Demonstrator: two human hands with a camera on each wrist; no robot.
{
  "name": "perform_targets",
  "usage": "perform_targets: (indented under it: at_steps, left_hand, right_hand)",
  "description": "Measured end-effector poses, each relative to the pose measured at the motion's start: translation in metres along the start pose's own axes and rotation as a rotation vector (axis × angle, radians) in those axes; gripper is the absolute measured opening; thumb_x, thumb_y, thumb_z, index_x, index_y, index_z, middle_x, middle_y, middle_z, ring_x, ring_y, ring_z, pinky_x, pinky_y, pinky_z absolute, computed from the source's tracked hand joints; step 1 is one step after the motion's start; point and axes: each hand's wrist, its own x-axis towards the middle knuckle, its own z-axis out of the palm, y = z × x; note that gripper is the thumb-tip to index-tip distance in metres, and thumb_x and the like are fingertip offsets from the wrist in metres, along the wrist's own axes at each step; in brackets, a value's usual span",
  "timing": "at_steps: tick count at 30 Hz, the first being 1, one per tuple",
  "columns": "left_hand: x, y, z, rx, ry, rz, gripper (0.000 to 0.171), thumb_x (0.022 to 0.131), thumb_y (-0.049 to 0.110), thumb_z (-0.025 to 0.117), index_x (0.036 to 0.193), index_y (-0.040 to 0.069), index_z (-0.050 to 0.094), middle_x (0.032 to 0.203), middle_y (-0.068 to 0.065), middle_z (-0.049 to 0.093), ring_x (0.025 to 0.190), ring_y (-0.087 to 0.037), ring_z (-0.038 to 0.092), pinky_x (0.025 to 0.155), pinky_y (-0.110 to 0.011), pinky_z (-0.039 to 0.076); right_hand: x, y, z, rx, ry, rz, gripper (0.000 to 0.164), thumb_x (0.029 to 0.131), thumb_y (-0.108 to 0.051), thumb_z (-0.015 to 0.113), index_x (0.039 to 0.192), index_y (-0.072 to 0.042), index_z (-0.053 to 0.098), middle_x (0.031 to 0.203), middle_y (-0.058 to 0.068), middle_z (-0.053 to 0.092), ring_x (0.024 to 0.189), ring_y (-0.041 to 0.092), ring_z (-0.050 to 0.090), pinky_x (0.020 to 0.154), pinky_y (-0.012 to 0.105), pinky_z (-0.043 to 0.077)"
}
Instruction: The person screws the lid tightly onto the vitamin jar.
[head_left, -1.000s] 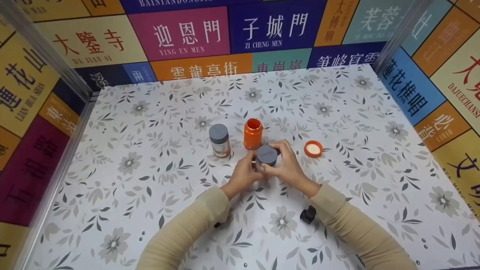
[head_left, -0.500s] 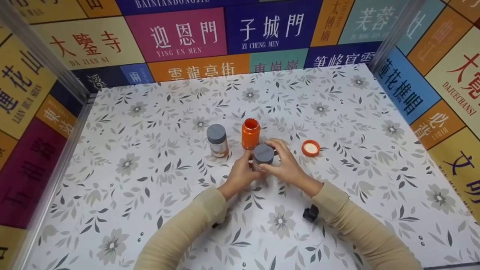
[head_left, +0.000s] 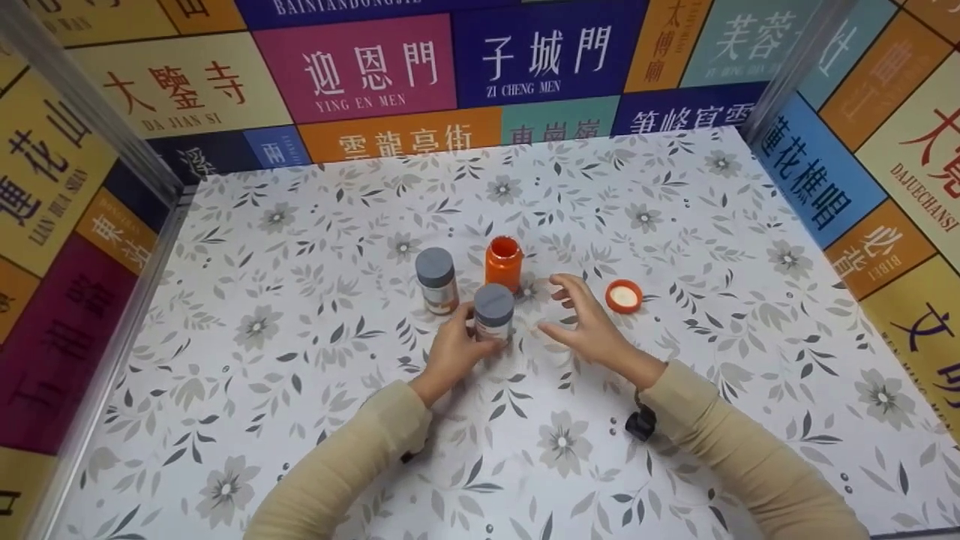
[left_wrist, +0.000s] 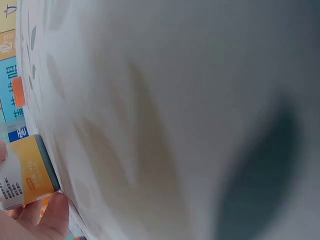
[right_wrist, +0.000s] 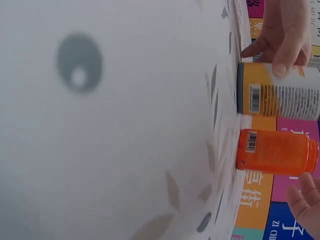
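My left hand (head_left: 452, 351) holds a grey-capped jar (head_left: 493, 306) upright, thumb in front and fingers round its far left side. The jar's yellow and white label (left_wrist: 30, 170) shows in the left wrist view; a barcode and lines of print (right_wrist: 280, 95) face the right wrist camera. Apart to the right, my right hand (head_left: 592, 324) has its fingers spread and loosely bent, holding nothing. Just behind the held jar stands an uncapped orange bottle (head_left: 503, 264), its lower part partly hidden. A second grey-capped jar (head_left: 436, 281) stands beside my left fingers.
An orange lid (head_left: 624, 296) lies with its pale inside up, to the right of my right hand. The white, leaf-patterned table (head_left: 337, 225) is bounded by colourful lettered panels (head_left: 375, 67) at the back and sides. A black device (head_left: 641, 422) sits on my right wrist.
Both hands were round the jar; my right hand has let go and drawn off to the right. My left hand has carried the jar left, toward the other grey-capped jar.
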Motion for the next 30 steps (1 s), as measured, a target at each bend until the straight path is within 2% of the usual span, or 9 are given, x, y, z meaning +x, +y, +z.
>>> perform_targets:
  at_steps: [5,11,16,22,30]
  left_hand:
    - [-0.005,-0.004,-0.012,0.007,0.063,-0.030,0.058,0.070,0.017,0.077,0.119,0.005,0.048,0.117,-0.013,0.059,0.100,-0.024,0.057,0.085,-0.034,0.048]
    - [-0.007,-0.008,-0.020,-0.050,0.121,-0.033,0.057,0.067,0.009,0.078,0.115,0.001,0.049,0.113,-0.016,0.060,0.097,-0.026,0.060,0.083,-0.035,0.050]
    - [-0.007,-0.012,-0.024,-0.053,0.169,-0.035,0.056,0.065,0.008,0.078,0.112,-0.002,0.049,0.110,-0.017,0.060,0.095,-0.027,0.059,0.084,-0.036,0.048]
    - [-0.007,-0.014,-0.027,-0.016,0.226,-0.065,0.057,0.063,0.013,0.080,0.109,-0.002,0.049,0.104,-0.016,0.061,0.088,-0.024,0.059,0.077,-0.034,0.050]
    - [-0.005,-0.015,-0.029,-0.043,0.263,-0.130,0.059,0.063,0.011,0.079,0.110,-0.002,0.048,0.107,-0.016,0.056,0.097,-0.026,0.058,0.085,-0.035,0.048]
  right_hand:
    - [0.001,-0.001,-0.010,-0.046,0.001,-0.013,0.063,0.077,-0.004,0.071,0.129,0.007,0.037,0.127,0.026,0.041,0.103,0.035,0.049,0.087,0.049,0.042]
    - [0.003,0.001,-0.018,-0.042,-0.028,0.025,0.062,0.080,-0.006,0.068,0.132,0.007,0.035,0.129,0.025,0.038,0.106,0.038,0.047,0.089,0.048,0.040]
    - [0.006,0.001,-0.020,-0.039,-0.035,0.047,0.062,0.081,-0.007,0.067,0.132,0.007,0.034,0.129,0.024,0.038,0.107,0.039,0.047,0.090,0.050,0.040]
    - [0.007,0.000,-0.020,-0.040,-0.026,0.036,0.061,0.081,-0.005,0.066,0.132,0.007,0.035,0.128,0.025,0.039,0.106,0.037,0.048,0.090,0.051,0.040]
    - [0.008,-0.001,-0.020,-0.044,-0.008,0.026,0.059,0.081,-0.004,0.066,0.131,0.007,0.037,0.127,0.026,0.040,0.105,0.035,0.049,0.089,0.050,0.040]
